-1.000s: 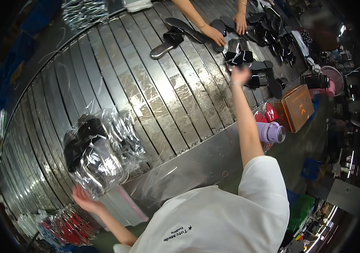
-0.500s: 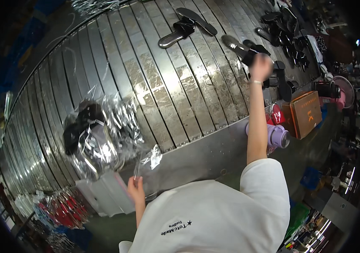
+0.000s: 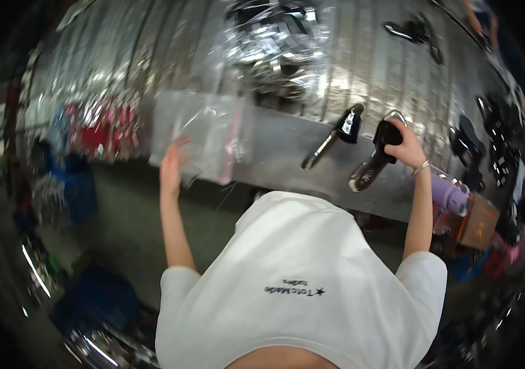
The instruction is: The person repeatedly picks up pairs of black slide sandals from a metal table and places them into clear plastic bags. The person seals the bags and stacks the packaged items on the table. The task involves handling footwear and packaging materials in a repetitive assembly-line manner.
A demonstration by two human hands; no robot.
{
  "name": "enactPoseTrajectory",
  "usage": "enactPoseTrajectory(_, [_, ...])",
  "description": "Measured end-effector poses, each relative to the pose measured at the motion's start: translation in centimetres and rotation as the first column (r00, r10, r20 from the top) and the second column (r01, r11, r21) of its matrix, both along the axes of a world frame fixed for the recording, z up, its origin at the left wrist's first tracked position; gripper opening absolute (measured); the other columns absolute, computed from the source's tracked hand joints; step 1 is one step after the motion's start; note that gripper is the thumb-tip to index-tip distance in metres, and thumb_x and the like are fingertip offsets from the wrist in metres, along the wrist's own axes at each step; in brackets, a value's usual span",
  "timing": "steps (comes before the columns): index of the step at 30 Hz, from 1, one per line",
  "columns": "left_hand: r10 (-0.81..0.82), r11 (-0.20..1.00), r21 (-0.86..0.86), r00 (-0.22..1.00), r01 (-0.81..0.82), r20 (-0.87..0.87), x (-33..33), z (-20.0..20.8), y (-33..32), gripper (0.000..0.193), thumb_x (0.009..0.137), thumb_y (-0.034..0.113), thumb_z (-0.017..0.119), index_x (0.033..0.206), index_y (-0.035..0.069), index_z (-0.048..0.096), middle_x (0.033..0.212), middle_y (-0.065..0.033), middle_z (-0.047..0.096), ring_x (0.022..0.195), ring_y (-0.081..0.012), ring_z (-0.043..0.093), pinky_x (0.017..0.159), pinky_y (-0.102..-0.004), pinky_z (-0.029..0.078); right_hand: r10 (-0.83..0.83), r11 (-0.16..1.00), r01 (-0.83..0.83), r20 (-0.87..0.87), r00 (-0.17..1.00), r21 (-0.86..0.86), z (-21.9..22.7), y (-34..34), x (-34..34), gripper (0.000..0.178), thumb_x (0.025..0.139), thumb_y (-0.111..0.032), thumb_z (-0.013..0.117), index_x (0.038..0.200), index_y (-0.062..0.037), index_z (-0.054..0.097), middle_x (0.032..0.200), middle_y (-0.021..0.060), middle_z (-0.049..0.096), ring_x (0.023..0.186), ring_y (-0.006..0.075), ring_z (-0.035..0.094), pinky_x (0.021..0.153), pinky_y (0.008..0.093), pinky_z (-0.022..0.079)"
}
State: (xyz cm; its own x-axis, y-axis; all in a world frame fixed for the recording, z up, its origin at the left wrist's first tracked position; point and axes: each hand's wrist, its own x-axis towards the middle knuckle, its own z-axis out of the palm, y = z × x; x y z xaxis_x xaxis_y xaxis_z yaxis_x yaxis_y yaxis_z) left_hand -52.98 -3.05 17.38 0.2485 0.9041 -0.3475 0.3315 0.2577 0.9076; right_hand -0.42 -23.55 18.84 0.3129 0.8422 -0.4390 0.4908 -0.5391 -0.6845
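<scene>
The fingers (image 3: 399, 126) of the right hand (image 3: 410, 149) are closed over the strap of a black sandal (image 3: 371, 167), its sole reaching out left of them; a second sandal (image 3: 347, 127) lies farther left, untouched; the left hand (image 3: 171, 167) blurs at clear plastic bags (image 3: 204, 132), its grip impossible to tell.

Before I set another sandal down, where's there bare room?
The metal ledge between the clear bags and the unheld black sandal; also the slatted belt between the bagged pile and far sandals. Crowded: the right side, around the purple bottle and black sandal heap.
</scene>
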Motion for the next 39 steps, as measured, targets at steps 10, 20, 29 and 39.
enactPoseTrajectory(10, [-0.046, 0.911, -0.389, 0.971, 0.136, 0.234, -1.6, -8.1, 0.4, 0.05, 0.098, 0.041, 0.038, 0.124, 0.001, 0.048, 0.11, -0.0126, 0.06, 0.093, -0.02, 0.061, 0.079, -0.033, 0.049, -0.368, 0.891, 0.453, 0.599, 0.711, 0.01, -14.3, -6.9, -13.0, 0.088, 0.058, -0.037, 0.083, 0.123, 0.0041, 0.041, 0.116, 0.0243, 0.047, 0.106, 0.0359, 0.047, 0.092, 0.0433, 0.037])
enactPoseTrajectory(20, [0.151, 0.851, 0.525, 0.972, -0.037, -0.177, 8.2, -6.9, -3.5, 0.05, 0.08, 0.021, 0.067, 0.12, -0.001, 0.045, 0.12, -0.0165, 0.05, 0.116, -0.0291, 0.045, 0.099, -0.0394, 0.034, -0.62, 0.558, 0.785, -0.764, 0.18, -0.267, -6.3, -5.6, -18.8, 0.022, 0.073, -0.008, 0.064, 0.091, -0.0052, 0.054, 0.073, 0.0005, 0.05, 0.059, 0.0087, 0.045, 0.057, 0.0266, 0.044])
enactPoseTrajectory(29, [0.308, 0.883, -0.464, 0.654, 0.075, 0.691, 19.2, -6.5, -11.1, 0.051, 0.084, 0.024, 0.067, 0.125, 0.006, 0.043, 0.115, -0.0045, 0.056, 0.102, -0.0121, 0.054, 0.089, -0.0277, 0.044, -0.304, 0.859, 0.372, -0.233, 0.924, 0.352, -2.8, -2.2, -23.1, 0.042, 0.071, -0.013, 0.072, 0.106, -0.0005, 0.053, 0.088, 0.0032, 0.053, 0.078, 0.0141, 0.053, 0.068, 0.0249, 0.045])
enactPoseTrajectory(39, [0.018, 0.727, 0.66, 0.955, 0.191, -0.296, 6.3, -13.2, -1.1, 0.019, 0.09, 0.015, 0.051, 0.104, 0.004, 0.058, 0.103, -0.0143, 0.062, 0.105, -0.0294, 0.056, 0.089, -0.0375, 0.043, 0.25, 0.967, -0.251, -0.041, 0.967, -0.031, -7.2, 7.3, -23.4, 0.067, 0.067, -0.045, 0.072, 0.115, -0.003, 0.049, 0.093, 0.0216, 0.065, 0.087, 0.0342, 0.064, 0.077, 0.0401, 0.048])
